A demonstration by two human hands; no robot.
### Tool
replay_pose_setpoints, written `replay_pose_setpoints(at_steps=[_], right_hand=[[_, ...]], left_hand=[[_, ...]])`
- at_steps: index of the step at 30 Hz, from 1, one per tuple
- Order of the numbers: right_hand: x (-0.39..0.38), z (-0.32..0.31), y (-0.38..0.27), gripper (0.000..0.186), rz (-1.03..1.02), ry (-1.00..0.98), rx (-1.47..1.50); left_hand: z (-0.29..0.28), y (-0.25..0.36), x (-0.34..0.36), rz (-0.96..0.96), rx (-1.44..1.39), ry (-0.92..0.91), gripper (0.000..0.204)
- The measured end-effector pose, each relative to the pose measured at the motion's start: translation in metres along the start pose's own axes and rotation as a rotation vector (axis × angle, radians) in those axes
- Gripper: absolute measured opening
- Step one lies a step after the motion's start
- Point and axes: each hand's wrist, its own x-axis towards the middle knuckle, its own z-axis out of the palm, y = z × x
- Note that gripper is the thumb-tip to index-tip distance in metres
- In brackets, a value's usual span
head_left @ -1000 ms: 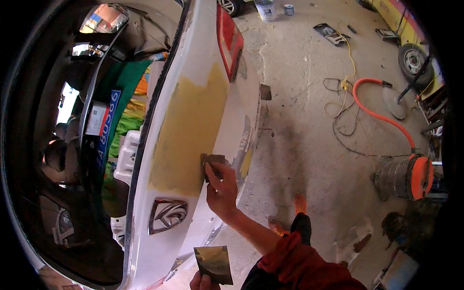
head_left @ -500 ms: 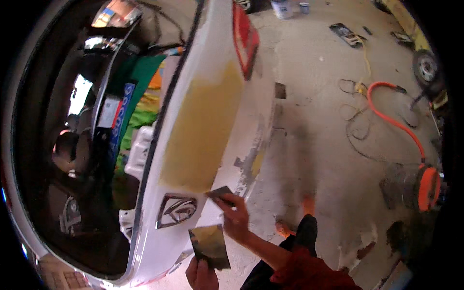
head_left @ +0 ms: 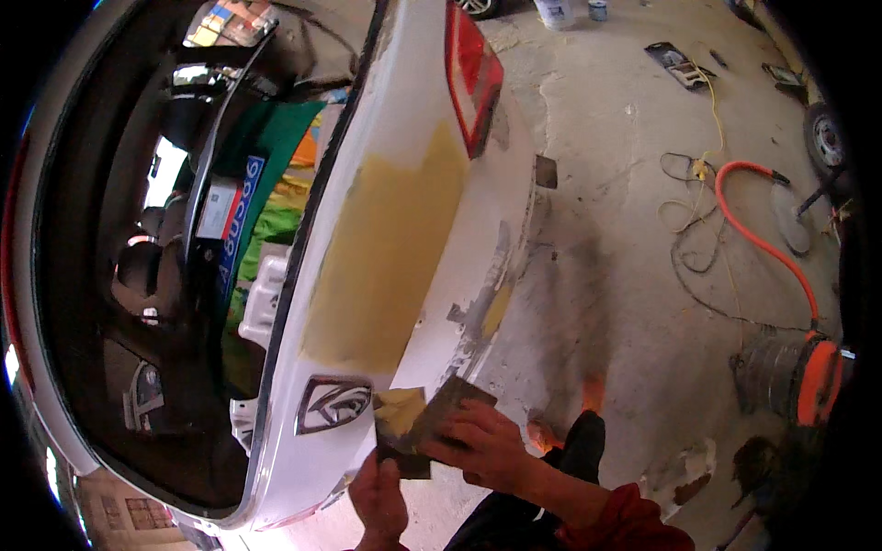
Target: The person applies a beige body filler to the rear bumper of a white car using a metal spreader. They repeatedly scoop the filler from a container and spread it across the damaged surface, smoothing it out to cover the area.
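My right hand [head_left: 478,445] grips a dark flat scraper [head_left: 464,395], laid over the right side of a square metal plate [head_left: 401,410] with yellow putty on it. My left hand [head_left: 377,496] holds that plate by its lower left. Both are just right of the chrome emblem [head_left: 333,404] on a white car's rear panel [head_left: 423,358]. Above them a broad yellow putty patch [head_left: 381,257] covers part of the panel, below the red tail light [head_left: 473,78]. Patchy grey filler [head_left: 482,303] shows to the right of it.
The car's dark glass and open gap [head_left: 147,275] fill the left. On the concrete floor [head_left: 625,230] are an orange-topped vacuum [head_left: 818,381] with hose [head_left: 772,243], cables, a tool case [head_left: 680,69], buckets [head_left: 554,13] and a wheel [head_left: 820,138]. My legs and feet are below.
My right hand and scraper have moved down from the yellow patch onto the plate, over the last second. My left hand has raised the plate, whose yellow putty now shows more plainly.
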Motion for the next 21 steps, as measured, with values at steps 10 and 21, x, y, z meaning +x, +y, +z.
replay_pose_setpoints(at_steps=[10, 21], right_hand=[[0.064, -0.006, 0.108, 0.027, 0.785, 0.537, 0.272], [0.181, -0.026, 0.160, 0.030, 0.499, 0.676, -0.050]], left_hand=[[-0.015, -0.022, -0.012, -0.060, 0.104, 0.039, 0.035], [0.001, 0.016, -0.023, -0.232, -0.070, -0.055, 0.036]])
